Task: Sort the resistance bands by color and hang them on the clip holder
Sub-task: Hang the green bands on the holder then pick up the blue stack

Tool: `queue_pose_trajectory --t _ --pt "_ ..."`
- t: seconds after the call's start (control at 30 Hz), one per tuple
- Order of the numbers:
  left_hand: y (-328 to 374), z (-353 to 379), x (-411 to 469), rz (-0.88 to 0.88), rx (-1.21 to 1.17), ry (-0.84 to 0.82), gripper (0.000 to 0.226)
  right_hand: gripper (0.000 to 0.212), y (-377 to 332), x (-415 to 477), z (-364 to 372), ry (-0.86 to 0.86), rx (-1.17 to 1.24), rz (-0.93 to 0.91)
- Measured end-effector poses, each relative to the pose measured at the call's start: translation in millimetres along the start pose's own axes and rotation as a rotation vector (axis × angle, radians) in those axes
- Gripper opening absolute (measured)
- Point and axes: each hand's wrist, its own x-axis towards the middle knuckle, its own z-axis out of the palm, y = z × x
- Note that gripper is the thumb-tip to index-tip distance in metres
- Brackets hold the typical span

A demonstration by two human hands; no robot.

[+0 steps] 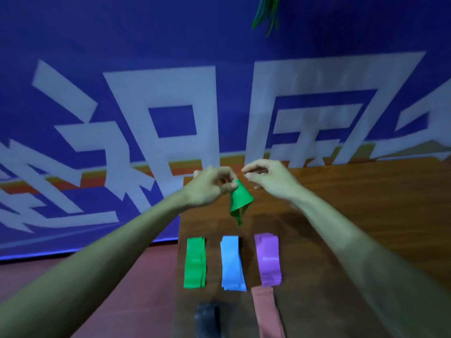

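My left hand (212, 186) pinches the top of a green resistance band (239, 201), which hangs down above the wooden table (353, 215). Just to the right of it is my right hand (266, 178), its fingers loosely curled and holding nothing. On the table lie sorted stacks: green bands (194, 262), blue bands (233, 263) and purple bands (268, 259). A pink band (266, 311) and a dark band (207, 318) lie nearer to me. Green bands (266, 13) hang from above at the top edge; the clip holder itself is out of view.
A blue banner (170, 45) with large white characters stands right behind the table. A reddish floor (136, 276) shows to the left of the table's edge.
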Motion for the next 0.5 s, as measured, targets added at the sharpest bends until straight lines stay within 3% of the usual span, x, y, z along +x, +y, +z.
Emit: queue_pose_trajectory --t 0.33,0.5 --pt "125 -90 41 0.198 -0.083 0.063 0.006 0.019 -77 8 -96 -0.135 0.354 -0.143" --pt "158 -119 57 0.243 -0.182 0.1 0.006 0.017 -116 13 -134 -0.177 0.338 -0.233"
